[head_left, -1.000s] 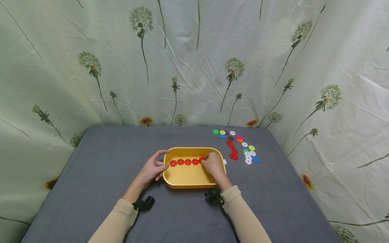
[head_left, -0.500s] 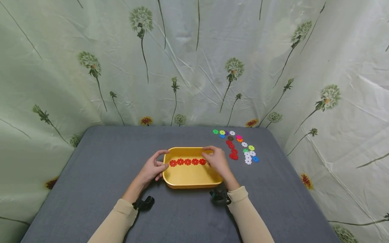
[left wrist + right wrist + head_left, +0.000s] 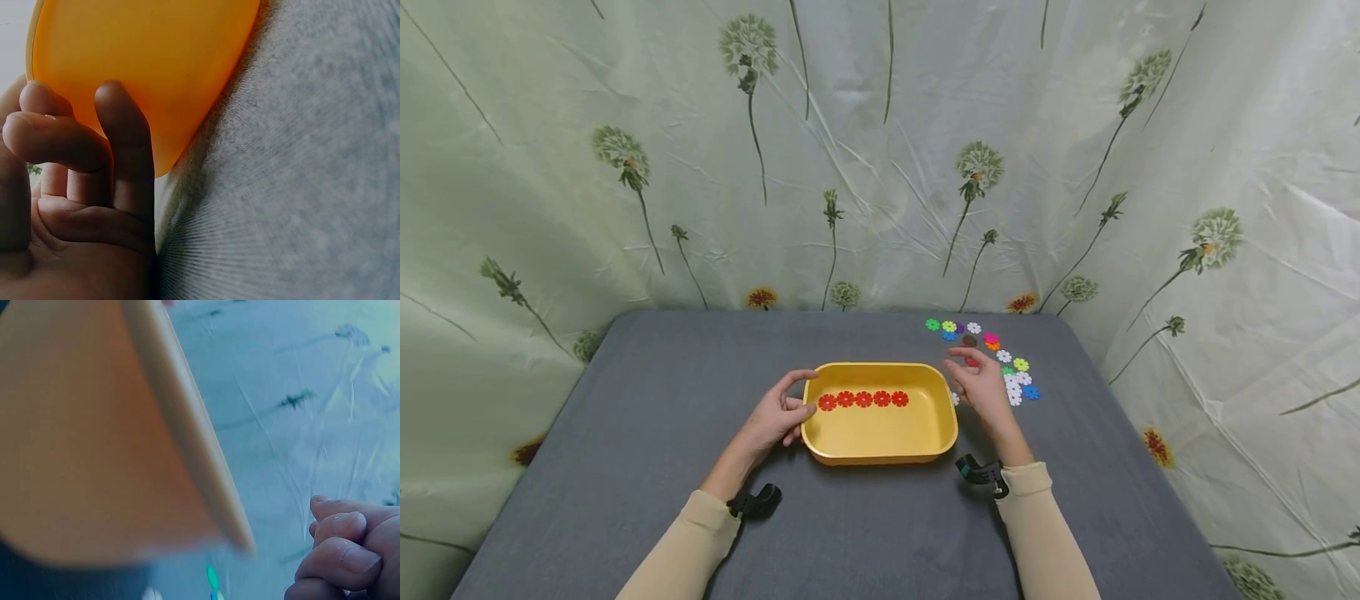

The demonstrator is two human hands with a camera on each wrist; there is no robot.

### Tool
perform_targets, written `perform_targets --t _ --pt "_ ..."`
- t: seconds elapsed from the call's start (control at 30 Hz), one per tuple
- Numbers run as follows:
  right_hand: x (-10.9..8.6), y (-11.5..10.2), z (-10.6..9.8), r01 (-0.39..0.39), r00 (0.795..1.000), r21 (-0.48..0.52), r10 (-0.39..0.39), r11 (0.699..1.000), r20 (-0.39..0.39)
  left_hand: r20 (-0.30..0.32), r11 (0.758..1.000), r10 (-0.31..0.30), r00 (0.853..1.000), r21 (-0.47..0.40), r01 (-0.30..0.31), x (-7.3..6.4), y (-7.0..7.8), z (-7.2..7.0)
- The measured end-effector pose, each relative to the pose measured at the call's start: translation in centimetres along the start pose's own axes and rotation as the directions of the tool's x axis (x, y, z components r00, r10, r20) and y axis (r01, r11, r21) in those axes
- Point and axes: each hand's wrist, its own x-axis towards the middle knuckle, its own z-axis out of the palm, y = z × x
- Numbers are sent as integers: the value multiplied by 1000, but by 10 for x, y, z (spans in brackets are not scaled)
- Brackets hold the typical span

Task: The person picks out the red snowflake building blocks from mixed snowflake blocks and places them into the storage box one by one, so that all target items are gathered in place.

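A yellow plastic tray (image 3: 880, 437) stands on the grey table. Inside it, several red flower-shaped discs (image 3: 863, 399) form a row from the left wall to right of the middle. My left hand (image 3: 772, 414) holds the tray's left end, thumb over the rim and fingers along the outer wall; the left wrist view shows those fingertips against the orange-lit wall (image 3: 144, 50). Just outside the right end, my right hand (image 3: 987, 390) hovers with bent fingers and nothing between them. It partly hides a pile of red discs (image 3: 972, 362). The right wrist view has its fingers (image 3: 356, 557) beyond the tray rim.
Loose flower discs lie at the back right: white ones (image 3: 1013, 388), a blue one (image 3: 1031, 392), yellow-green ones (image 3: 1021, 365), a green one (image 3: 932, 325) and a pink one (image 3: 991, 339). One white disc (image 3: 955, 399) sits beside the tray. A dandelion-print curtain (image 3: 880, 167) hangs behind the table.
My right hand let go of the red disc at the right end of the row, rose, and moved right, out over the tray's rim. The left hand and the tray stayed put.
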Motion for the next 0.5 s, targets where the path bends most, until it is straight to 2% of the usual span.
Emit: perform_targets --t 0.27,0.5 --pt "5 17 -34 -19 998 -3 19 1000 -66 20 999 32 999 -5 -32 -2 3 1" --pt "8 32 -50 -70 986 -30 64 997 -153 17 1000 26 1000 -2 -26 -1 -1 0"
